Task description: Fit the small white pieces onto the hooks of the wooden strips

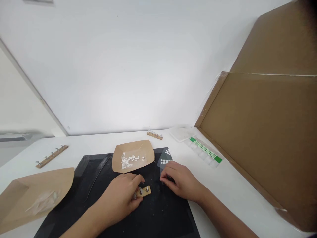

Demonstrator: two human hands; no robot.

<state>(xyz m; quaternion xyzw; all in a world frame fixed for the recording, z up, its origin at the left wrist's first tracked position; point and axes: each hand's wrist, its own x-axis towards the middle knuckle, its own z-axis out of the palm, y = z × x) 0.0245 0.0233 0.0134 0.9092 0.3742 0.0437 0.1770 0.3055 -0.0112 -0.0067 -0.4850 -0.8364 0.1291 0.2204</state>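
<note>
My left hand (123, 195) grips a small wooden strip (148, 190) fitted with metal pieces, over the black mat (160, 215). Its thumb and fingers close round the strip's left end and hide that part. To the right, my right hand (182, 181) is closed in a pinch just above the mat; what its fingertips hold, if anything, is too small to make out. A clear sheet with white dots (166, 161) lies right behind my right hand. Behind my left hand stands a brown paper tray (133, 148) holding many small white pieces.
Another paper tray (66, 177) with crumpled clear film sits at the left. Wooden strips with metal hooks lie at back left (52, 156) and back centre (155, 135). A green-labelled clear case (204, 150) lies right, beside a tall cardboard panel (267, 125). A dark cord (97, 177) crosses the mat.
</note>
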